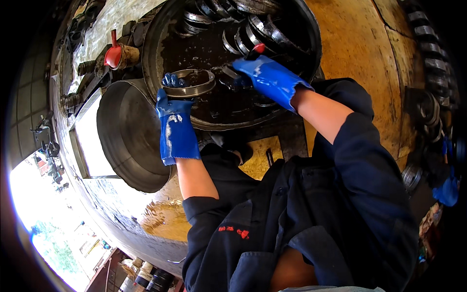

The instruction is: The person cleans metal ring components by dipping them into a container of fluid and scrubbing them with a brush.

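Observation:
My left hand [175,104], in a long blue rubber glove, grips a metal ring [197,88] by its left side. Its fingers curl over the rim, and the ring is held over a large round tub [151,44] of dark, oily liquid. Just right of the ring is my right hand [258,70], also in a blue glove and closed around a tool with a red end [259,47]. The glove hides most of that tool, so its kind is unclear. More wet metal rings [243,39] lean against each other in the far part of the tub.
An open round metal container [134,141] stands tilted against the tub's left side. Beyond it are a red-handled item [114,54] in a small cup and dark metal parts. A row of stacked metal rings [428,48] lines the far right. The floor [350,44] looks wet and brownish yellow.

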The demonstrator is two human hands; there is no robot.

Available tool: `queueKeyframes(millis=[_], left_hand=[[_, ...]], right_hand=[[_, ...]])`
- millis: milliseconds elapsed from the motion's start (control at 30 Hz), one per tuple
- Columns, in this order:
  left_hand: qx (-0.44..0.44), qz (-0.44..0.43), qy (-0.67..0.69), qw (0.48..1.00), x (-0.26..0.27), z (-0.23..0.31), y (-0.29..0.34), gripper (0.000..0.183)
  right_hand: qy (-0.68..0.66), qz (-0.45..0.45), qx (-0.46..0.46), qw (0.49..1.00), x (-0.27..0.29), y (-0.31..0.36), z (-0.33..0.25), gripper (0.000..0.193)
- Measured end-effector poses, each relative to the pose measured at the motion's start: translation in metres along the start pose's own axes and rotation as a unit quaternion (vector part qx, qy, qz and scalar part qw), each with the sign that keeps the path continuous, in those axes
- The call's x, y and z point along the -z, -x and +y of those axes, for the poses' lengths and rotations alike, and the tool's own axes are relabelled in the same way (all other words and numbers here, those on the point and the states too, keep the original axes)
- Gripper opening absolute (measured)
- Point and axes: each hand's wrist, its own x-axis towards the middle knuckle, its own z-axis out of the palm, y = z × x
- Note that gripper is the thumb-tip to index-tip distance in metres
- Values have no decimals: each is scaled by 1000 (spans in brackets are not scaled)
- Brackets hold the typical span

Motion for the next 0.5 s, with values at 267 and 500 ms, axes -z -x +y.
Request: queueKeyframes(millis=[267,500], left_hand=[[-9,-9,95,995,4,-4,-12,30],[61,26,166,984,-12,15,11,27]], right_hand=[[-107,4,166,980,-41,-19,23,39],[-99,3,-9,995,-29,-28,9,35]])
